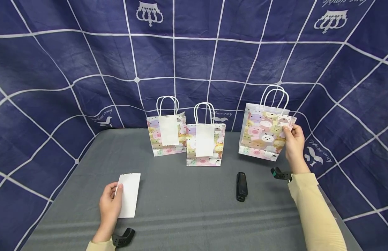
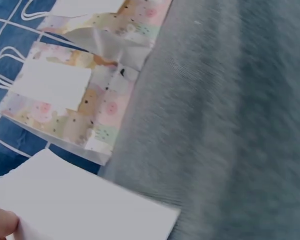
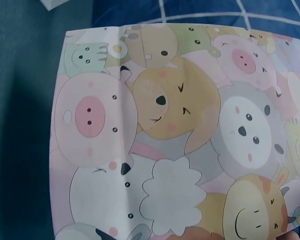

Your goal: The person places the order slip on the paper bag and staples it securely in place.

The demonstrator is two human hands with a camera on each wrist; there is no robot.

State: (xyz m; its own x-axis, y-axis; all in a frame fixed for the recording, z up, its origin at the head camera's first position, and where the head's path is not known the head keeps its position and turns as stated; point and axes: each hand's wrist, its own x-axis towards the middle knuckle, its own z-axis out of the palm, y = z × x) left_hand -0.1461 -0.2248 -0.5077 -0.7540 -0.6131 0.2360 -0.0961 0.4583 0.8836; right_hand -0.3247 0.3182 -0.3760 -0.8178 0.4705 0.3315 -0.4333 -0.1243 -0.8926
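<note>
In the head view my left hand point(image 1: 110, 205) pinches a white paper card point(image 1: 129, 195) above the grey table. The card also fills the lower left of the left wrist view, with a thumb point(image 2: 2, 222) pressed on it. At the right, my right hand point(image 1: 295, 144) grips the edge of a paper gift bag point(image 1: 260, 136) printed with cartoon animals. Its white handles stand up, and its base looks slightly tilted. The bag's animal print point(image 3: 175, 130) fills most of the right wrist view. A black stapler point(image 1: 241, 186) lies on the table between my hands.
Two more animal-print bags, one left point(image 1: 151, 134) and one in the middle point(image 1: 190, 146), stand at the back, each with a white card on its front. A blue cloth with white lines point(image 1: 194, 59) hangs behind the grey table point(image 1: 181, 209).
</note>
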